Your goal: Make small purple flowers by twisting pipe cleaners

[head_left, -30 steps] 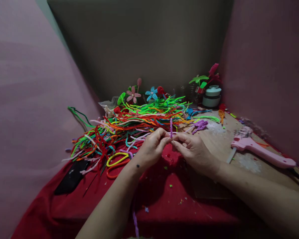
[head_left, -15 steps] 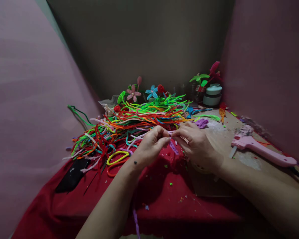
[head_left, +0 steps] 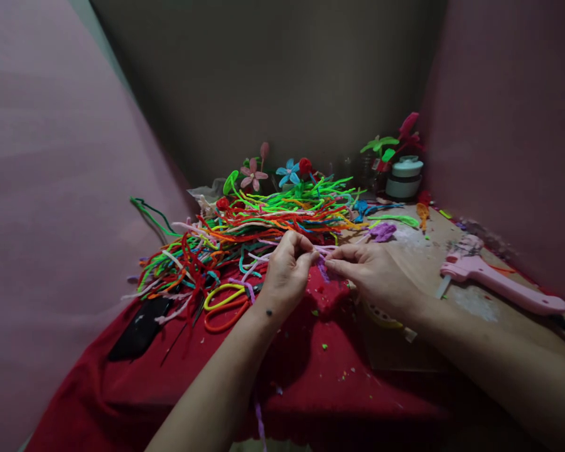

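Note:
Above the red cloth, my left hand point(head_left: 288, 270) is closed, thumb and index finger pinching a purple pipe cleaner point(head_left: 322, 271). Its fuzzy end hangs down between the two hands. Facing it from the right, my right hand point(head_left: 375, 271) is also closed, thumb and index fingertips pressed together on the same purple piece, a small gap from the left fingertips. Another purple strand point(head_left: 260, 417) dangles past the table's front edge beside my left forearm. Scissors point(head_left: 226, 306) with yellow and orange handles lie left of my left wrist, partly covered.
Behind my hands spreads a heap of coloured pipe cleaners point(head_left: 263, 220). A black phone point(head_left: 139, 329) lies at the left. On the right are a pink glue gun point(head_left: 508, 285), a purple flower point(head_left: 382, 231) and a lidded jar point(head_left: 403, 179). Pipe-cleaner flowers point(head_left: 253, 174) stand at the back.
My right fingertips have drawn slightly apart from the left ones, and its fingers are lower and flatter. The purple piece has turned a little between them. More of the scissors shows.

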The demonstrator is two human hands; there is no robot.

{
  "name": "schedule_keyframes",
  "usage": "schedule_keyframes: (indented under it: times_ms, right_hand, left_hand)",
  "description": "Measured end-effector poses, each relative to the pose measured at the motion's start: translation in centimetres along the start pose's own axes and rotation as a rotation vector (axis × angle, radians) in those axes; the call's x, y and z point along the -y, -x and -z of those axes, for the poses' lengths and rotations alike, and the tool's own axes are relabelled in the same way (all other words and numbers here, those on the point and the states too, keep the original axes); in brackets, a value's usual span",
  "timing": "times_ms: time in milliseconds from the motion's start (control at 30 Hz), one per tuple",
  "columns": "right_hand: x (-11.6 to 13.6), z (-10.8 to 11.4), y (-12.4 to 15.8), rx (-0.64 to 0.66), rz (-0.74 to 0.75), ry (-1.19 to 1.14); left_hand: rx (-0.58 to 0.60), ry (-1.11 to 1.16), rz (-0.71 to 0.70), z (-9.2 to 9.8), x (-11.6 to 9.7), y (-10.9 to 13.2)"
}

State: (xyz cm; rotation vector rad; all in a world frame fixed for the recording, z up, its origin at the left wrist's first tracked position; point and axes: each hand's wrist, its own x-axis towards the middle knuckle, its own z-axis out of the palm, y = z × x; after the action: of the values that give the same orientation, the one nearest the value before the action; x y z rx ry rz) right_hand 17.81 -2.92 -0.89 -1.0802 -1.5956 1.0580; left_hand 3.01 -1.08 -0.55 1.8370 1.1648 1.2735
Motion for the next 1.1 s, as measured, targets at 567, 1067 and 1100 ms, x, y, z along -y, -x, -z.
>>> schedule_keyframes:
  times_ms: [567,1067,1100]
  right_hand:
    - [0.5,0.0,-0.3,-0.022,-0.169,-0.182]
    - [-0.1,-0.3,-0.1,0.096,-0.272,-0.405]
    - [0.0,-0.2,-0.1,0.123,-0.315,-0.415]
  left_hand:
    - [0.099,-0.295,-0.086,0.9,-0.4,-0.2]
    - [0.097,-0.005,0.141,-0.1,0.1,0.1]
    - [0.088,-0.014,0.125,-0.1,0.3,0.1]
